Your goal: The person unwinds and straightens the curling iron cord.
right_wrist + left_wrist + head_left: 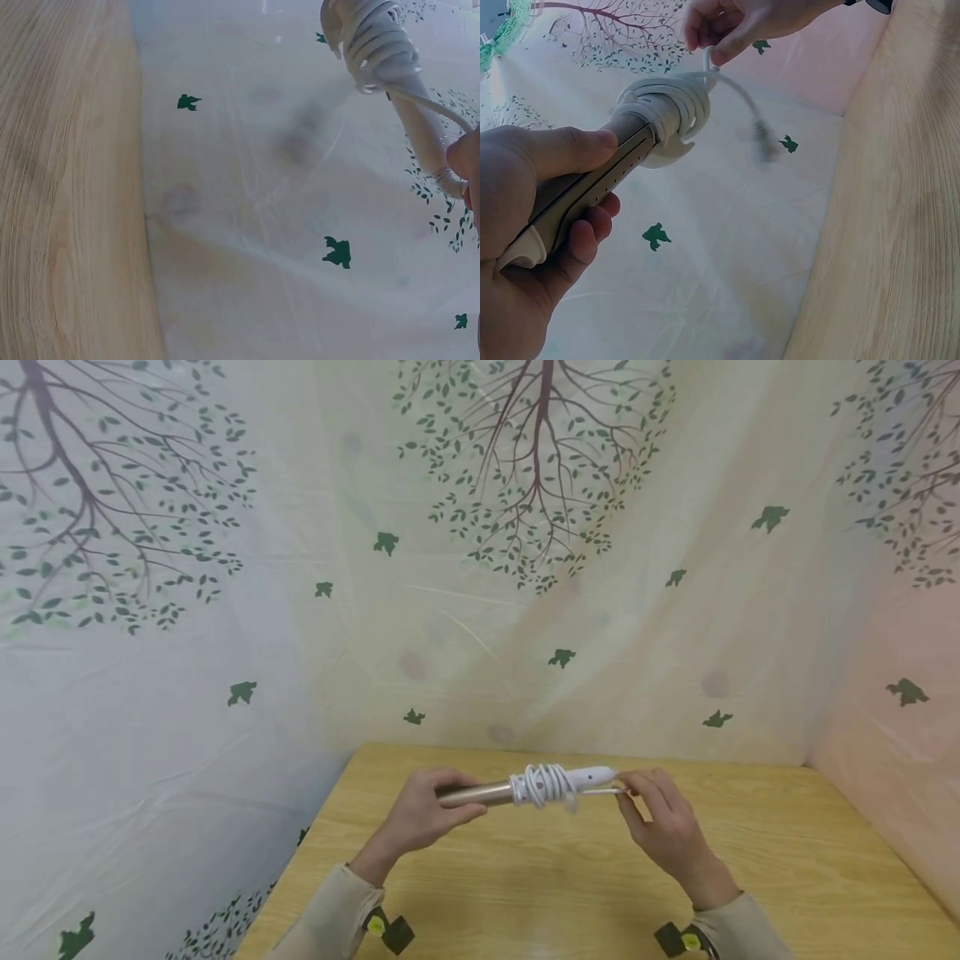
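Beige sleeves (322, 914) reach in from seven and five o'clock, a small dark block (398, 935) at each wrist. From where I stand, the person's left hand (423, 810), at nine o'clock of a wand-shaped appliance (516, 789), wraps its fingers round the gold barrel (483, 795). Opposite, at three o'clock, the right hand (667, 822) pinches the white cord (547, 785) between thumb and fingertips, just beside the end of the white handle (592, 776). The appliance hangs nearly level above the wooden table (540, 877), cord coiled round its handle; a loose end (763, 142) dangles, blurred. Beyond, at twelve o'clock, a pale sheet (465, 652) shows printed trees (542, 410) and green shapes (561, 657).
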Tool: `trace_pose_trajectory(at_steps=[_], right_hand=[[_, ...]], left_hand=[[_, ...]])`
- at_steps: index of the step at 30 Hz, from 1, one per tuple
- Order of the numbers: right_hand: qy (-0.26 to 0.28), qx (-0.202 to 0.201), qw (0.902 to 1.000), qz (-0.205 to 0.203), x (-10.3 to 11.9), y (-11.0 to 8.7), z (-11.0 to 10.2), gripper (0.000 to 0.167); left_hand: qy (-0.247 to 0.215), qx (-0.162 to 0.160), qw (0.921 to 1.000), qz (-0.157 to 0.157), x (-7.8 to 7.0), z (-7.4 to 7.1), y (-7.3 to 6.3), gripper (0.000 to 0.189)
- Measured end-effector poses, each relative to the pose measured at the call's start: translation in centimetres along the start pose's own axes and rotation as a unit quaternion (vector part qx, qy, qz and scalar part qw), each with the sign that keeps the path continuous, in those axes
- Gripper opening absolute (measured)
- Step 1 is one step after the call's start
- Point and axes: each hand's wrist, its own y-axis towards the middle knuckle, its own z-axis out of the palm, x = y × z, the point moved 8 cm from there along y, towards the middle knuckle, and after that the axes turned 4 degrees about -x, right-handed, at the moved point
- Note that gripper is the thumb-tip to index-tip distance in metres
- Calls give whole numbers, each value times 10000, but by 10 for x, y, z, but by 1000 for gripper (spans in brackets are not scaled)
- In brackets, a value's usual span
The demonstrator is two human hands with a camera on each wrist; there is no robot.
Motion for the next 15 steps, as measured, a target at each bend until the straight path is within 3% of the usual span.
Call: trace_pose_trajectory(at_steps=[10, 15], right_hand=[[426, 57, 9985, 349, -5, -6, -1, 35], [785, -29, 9932, 861, -7, -8, -3, 40]], left_hand=[[136, -104, 9998, 87, 0, -3, 0, 26], [194, -232, 9995, 39, 2, -5, 2, 26]])
